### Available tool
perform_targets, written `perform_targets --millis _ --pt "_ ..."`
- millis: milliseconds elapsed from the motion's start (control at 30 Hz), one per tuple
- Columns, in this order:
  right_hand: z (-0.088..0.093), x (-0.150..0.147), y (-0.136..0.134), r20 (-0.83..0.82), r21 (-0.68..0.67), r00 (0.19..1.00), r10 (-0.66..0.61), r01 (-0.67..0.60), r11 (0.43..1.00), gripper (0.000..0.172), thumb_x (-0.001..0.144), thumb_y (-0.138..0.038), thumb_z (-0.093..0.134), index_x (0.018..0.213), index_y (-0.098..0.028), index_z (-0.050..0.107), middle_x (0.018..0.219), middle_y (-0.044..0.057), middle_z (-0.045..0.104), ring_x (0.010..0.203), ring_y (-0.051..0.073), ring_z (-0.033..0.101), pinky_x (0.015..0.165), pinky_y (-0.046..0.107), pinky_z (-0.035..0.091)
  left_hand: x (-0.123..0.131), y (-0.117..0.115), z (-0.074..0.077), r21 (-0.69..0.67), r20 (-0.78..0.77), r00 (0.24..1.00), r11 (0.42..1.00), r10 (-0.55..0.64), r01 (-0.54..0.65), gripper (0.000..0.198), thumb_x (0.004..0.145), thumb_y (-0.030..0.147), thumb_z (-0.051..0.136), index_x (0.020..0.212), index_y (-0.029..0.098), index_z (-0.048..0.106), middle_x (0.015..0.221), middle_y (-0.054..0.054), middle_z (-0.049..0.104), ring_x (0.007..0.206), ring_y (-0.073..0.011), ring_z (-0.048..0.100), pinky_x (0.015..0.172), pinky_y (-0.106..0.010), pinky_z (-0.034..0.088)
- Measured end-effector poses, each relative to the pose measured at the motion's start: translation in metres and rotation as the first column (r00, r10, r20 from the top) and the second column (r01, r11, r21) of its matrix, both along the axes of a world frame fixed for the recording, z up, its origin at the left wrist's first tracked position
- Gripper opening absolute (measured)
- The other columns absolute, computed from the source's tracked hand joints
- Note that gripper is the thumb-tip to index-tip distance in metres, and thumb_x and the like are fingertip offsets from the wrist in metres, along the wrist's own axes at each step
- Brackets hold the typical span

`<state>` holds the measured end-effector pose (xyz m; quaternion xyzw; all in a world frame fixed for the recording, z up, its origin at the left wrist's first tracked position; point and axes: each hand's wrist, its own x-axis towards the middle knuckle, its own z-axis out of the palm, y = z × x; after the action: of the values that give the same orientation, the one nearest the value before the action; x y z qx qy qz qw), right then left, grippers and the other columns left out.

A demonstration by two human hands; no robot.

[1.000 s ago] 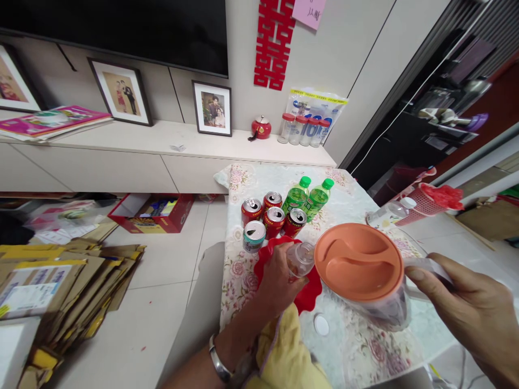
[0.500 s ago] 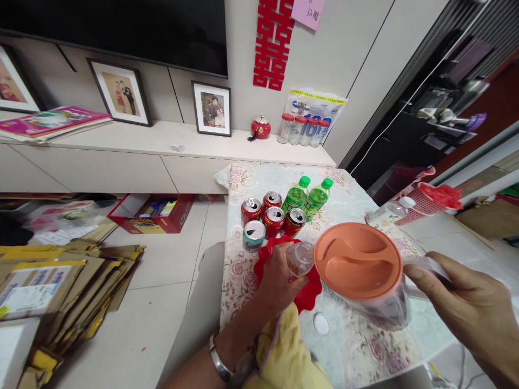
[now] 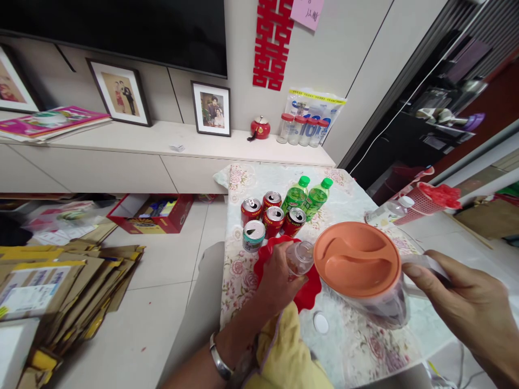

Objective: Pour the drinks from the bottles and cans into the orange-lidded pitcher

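- Red drink cans [image 3: 251,210], four in all, cluster with one teal-sided can [image 3: 253,237] just beyond the red scalloped plate [image 3: 311,292].
- Two green-capped bottles [image 3: 297,195] stand right behind them; a round white cap [image 3: 321,323] lies on the floral tablecloth [image 3: 239,270], near the yellow cloth [image 3: 290,351].
- Left hand [image 3: 279,280]: fingers wrapped around a clear plastic bottle [image 3: 300,259] above the plate, its mouth just beside the pitcher's lid; whether they touch, I cannot tell.
- Right hand [image 3: 470,302]: thumb and fingers clasping the handle [image 3: 424,265] of the orange-lidded pitcher [image 3: 359,262], tilted toward the bottle.
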<state>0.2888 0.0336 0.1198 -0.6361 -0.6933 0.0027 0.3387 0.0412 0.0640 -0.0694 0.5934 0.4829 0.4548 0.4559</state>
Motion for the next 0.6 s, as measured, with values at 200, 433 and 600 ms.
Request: perform_targets --millis 200,433,600 --pt "0.0017 -0.0002 -0.0020 0.000 -0.014 1.000 0.015 -0.015 1.000 0.045 0.081 -0.059 0.070 0.059 -0.019 0.074 0.049 -0.001 0.054 0.039 0.013 0.047 0.038 0.022 0.037 -0.0006 0.0007 0.0001 -0.012 0.006 1.000 1.000 -0.017 0.017 0.079 0.081 0.033 0.082 0.147 0.019 0.041 0.151 -0.021 0.057 0.145 -0.0393 0.056 0.115 -0.059 0.052" --pt "0.0008 -0.0006 -0.0008 0.013 -0.015 1.000 0.005 -0.005 1.000 0.062 0.082 -0.075 0.067 0.054 -0.020 0.069 0.048 -0.001 0.049 0.039 0.012 0.045 0.037 0.023 0.035 -0.0007 0.0002 -0.0025 -0.006 -0.008 1.000 1.000 -0.016 0.015 0.080 0.080 0.031 0.084 0.147 0.023 0.041 0.150 -0.019 0.058 0.143 -0.0390 0.058 0.116 -0.061 0.050" --pt "0.0015 -0.0001 -0.0005 0.065 -0.021 0.997 -0.033 0.034 0.999 0.074 0.080 -0.088 0.060 0.051 -0.021 0.066 0.047 -0.001 0.048 0.039 0.012 0.045 0.037 0.023 0.035 -0.0001 0.0002 -0.0028 -0.014 0.009 1.000 1.000 -0.006 0.006 0.080 0.079 0.030 0.084 0.147 0.022 0.042 0.148 -0.018 0.059 0.141 -0.0379 0.059 0.114 -0.059 0.052"
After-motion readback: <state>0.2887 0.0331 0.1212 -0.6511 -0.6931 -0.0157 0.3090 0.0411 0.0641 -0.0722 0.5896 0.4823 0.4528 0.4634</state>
